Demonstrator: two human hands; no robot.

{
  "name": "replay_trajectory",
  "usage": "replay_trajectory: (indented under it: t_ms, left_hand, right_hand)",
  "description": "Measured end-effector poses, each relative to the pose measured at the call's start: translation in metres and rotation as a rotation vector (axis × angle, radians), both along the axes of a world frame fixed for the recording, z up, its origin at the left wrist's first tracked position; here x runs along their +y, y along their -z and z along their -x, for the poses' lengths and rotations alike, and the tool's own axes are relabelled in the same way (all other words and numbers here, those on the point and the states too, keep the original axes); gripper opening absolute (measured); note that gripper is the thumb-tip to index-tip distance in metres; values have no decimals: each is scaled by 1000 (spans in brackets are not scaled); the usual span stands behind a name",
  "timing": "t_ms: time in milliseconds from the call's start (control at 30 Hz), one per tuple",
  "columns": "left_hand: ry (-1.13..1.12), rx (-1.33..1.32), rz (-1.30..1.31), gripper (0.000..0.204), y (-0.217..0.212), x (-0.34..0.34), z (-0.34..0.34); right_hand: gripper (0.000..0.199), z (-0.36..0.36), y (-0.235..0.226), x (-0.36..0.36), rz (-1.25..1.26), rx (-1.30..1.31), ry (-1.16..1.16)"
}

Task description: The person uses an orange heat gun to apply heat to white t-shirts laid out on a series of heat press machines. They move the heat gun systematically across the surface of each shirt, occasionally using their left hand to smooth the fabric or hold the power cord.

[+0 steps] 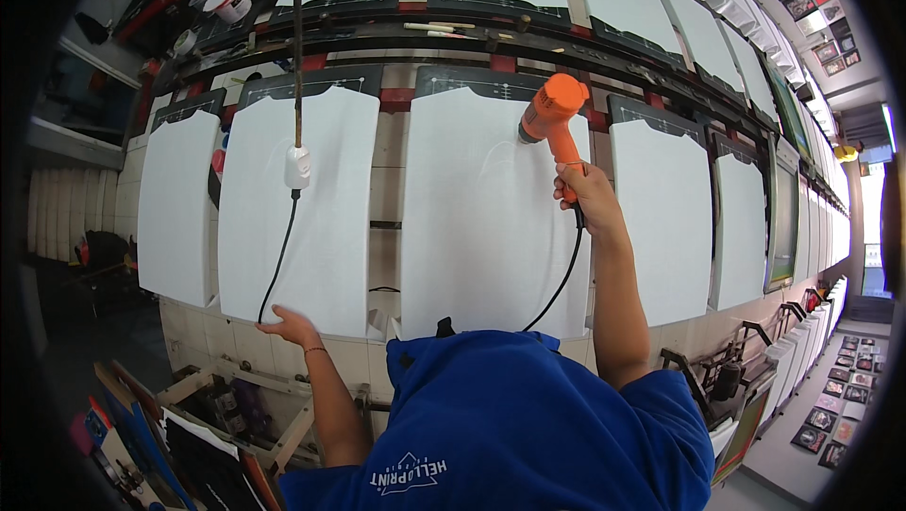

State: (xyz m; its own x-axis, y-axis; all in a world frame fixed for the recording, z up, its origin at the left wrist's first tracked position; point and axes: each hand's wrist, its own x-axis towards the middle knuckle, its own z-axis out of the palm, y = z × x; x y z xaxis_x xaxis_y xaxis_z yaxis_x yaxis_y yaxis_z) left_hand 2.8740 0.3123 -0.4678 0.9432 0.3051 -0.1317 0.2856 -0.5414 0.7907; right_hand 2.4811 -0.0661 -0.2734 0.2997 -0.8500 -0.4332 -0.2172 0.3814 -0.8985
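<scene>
My right hand [590, 195] is closed around the handle of an orange heat gun [557, 103]. The gun's dark nozzle points down and left over the upper right part of a white fabric piece [472, 218], which is spread on a dark board [444, 83]. A black cord [569, 270] runs from the handle down toward my body. At the lower edge of the neighbouring white fabric piece [326, 209], my left hand [293, 326] is open, thumb and fingers apart, beside a second black cord [279, 261]. That cord rises to a white plug connector [297, 167] on a hanging cable.
More fabric-covered boards stand left [179, 209] and right [658, 214], in long rows. A dark rail [377, 37] crosses behind them, with white pens [429, 28] on it. Paint tubs [228, 1] sit far left. Wooden frames [293, 435] lean lower left.
</scene>
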Motion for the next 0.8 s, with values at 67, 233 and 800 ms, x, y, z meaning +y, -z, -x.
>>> replay_trajectory:
  t_ms: [67, 233, 800]
  left_hand:
    - [1, -1, -11, 77, 3, 3, -1]
    - [17, -31, -29, 79, 8, 6, -3]
    - [278, -238, 282, 38, -102, -43, -17]
  right_hand:
    - [29, 0, -1, -2, -3, 5, 11]
    - [29, 2, -3, 1, -2, 54, 16]
    - [26, 32, -3, 5, 29, 95, 193]
